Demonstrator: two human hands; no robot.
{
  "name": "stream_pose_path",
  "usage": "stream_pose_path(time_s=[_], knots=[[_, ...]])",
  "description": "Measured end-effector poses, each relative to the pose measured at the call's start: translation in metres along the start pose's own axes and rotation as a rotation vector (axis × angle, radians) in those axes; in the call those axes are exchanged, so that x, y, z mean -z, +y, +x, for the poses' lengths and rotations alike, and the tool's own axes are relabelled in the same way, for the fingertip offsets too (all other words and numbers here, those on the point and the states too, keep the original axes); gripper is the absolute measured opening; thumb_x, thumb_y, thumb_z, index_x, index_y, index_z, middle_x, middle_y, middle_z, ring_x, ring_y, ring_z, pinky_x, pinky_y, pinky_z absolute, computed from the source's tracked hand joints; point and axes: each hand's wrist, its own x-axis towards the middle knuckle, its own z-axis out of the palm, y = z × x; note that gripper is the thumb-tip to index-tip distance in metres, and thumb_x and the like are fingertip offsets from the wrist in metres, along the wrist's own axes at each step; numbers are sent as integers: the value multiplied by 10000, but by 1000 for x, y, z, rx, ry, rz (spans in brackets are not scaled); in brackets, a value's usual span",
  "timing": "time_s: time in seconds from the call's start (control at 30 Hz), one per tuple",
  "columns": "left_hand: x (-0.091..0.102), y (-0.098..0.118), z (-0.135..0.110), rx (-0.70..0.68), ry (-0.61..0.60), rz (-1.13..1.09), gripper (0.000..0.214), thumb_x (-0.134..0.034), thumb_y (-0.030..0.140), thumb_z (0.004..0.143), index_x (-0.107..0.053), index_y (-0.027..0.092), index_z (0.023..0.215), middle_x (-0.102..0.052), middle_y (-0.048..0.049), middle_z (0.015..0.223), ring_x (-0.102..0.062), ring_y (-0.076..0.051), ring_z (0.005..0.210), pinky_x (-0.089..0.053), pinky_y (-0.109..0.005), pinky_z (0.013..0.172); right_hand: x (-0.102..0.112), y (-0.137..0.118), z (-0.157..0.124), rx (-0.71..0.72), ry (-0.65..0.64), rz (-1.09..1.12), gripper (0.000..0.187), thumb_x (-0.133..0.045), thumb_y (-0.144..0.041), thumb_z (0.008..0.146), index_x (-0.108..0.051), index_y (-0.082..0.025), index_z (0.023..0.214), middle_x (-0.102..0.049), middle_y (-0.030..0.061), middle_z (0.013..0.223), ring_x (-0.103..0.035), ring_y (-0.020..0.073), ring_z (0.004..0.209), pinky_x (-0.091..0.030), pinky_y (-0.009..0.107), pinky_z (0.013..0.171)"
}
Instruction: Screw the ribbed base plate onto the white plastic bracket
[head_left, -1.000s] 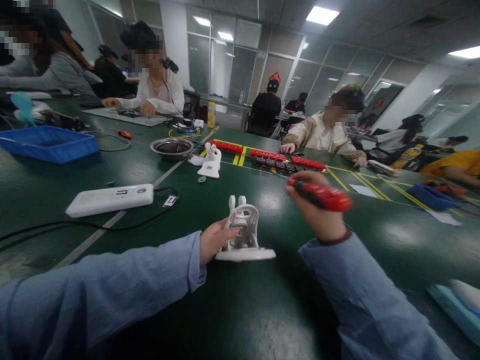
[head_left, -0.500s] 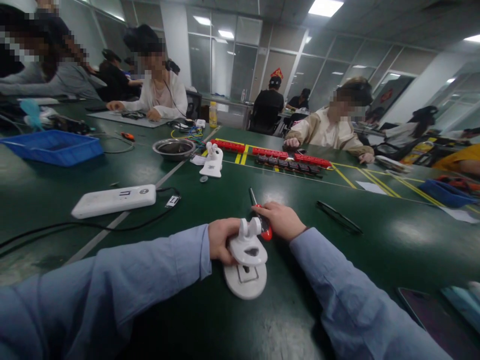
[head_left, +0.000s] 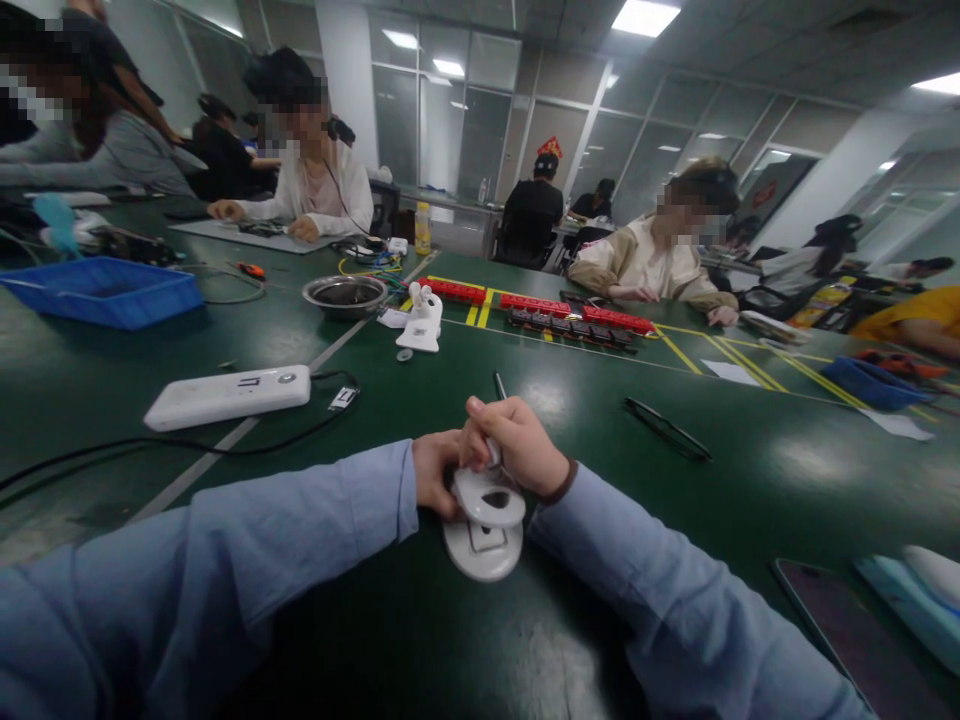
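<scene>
A white plastic mount (head_left: 480, 530) with a round base lies tipped on the green table (head_left: 570, 620) right in front of me. My left hand (head_left: 433, 472) grips it from the left side. My right hand (head_left: 517, 448) curls over its upper end, fingers closed on it. Beyond my right hand the dark shaft of a screwdriver (head_left: 499, 385) lies on the table; its handle is hidden behind the hand.
A white box-shaped device (head_left: 229, 397) with a black cable lies to the left. Farther off are a blue bin (head_left: 101, 290), a metal bowl (head_left: 345, 295), a second white mount (head_left: 422, 325) and red strips (head_left: 570, 312). Black tweezers (head_left: 664, 428) lie to the right, a phone (head_left: 847, 630) at bottom right. Other people sit around the table.
My right hand brought the red screwdriver down, laid it on the table and moved onto the mount's top. The mount went from upright to tipped toward me.
</scene>
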Motion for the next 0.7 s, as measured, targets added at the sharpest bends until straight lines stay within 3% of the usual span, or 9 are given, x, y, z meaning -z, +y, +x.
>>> stream_pose_path(time_s=[0.07,0.17,0.23,0.37,0.47,0.53,0.6,0.7], knots=[[-2,4,1,-10,66,-26,450,-699,103,398,-680,199,837,-623,-59,911,-518,-286,983,-330,-395,939,12,-10,4,62,39,21,542,-408,-548,783,-429,-174,393,-451,-8,388,-458,104,410,-379,235,482],[-3,7,2,-85,89,0,613,-707,96,354,-660,222,952,-593,-62,1075,-425,-293,1128,-212,-378,1028,46,-25,6,51,326,-268,557,-266,-551,825,-435,-177,449,-522,11,476,-507,114,466,-415,242,530],[-2,7,2,-114,100,61,719,-713,102,350,-611,227,1050,-528,-63,1191,-373,-298,1179,-170,-394,1043,74,-25,5,-196,536,-727,540,-247,-506,837,-465,-176,469,-535,13,501,-512,116,473,-395,230,506],[-3,5,-2,-73,209,110,977,-739,47,301,-462,237,1219,-458,-69,1261,-381,-291,1169,-168,-404,1037,111,9,-2,-396,615,-934,367,-550,-333,704,-481,-175,380,-456,22,391,-551,202,567,-394,303,595],[-7,7,-3,-28,269,-9,1036,-741,2,255,-452,252,1217,-514,-70,1177,-507,-262,1012,-261,-393,990,112,34,-5,-422,664,-957,324,-597,-342,661,-495,-178,401,-544,66,503,-565,252,719,-392,357,683],[-8,11,-2,-23,309,-74,1060,-734,-20,229,-444,268,1208,-515,-58,1157,-544,-234,929,-296,-387,964,108,37,-5,-372,705,-922,331,-558,-421,696,-529,-177,474,-602,101,666,-543,263,852,-385,366,741],[-7,19,-1,-18,319,-86,1059,-726,-33,228,-439,279,1198,-498,-46,1157,-555,-211,894,-317,-369,945,103,29,-3,-284,732,-839,376,-465,-495,750,-553,-176,570,-611,110,796,-514,249,936,-384,350,775],[0,42,2,-33,339,-112,1088,-733,-30,229,-409,270,1224,-467,-51,1172,-567,-180,854,-360,-312,894,89,8,-3,-176,725,-623,465,-271,-531,818,-544,-169,710,-604,105,841,-549,213,882,-430,316,724]])
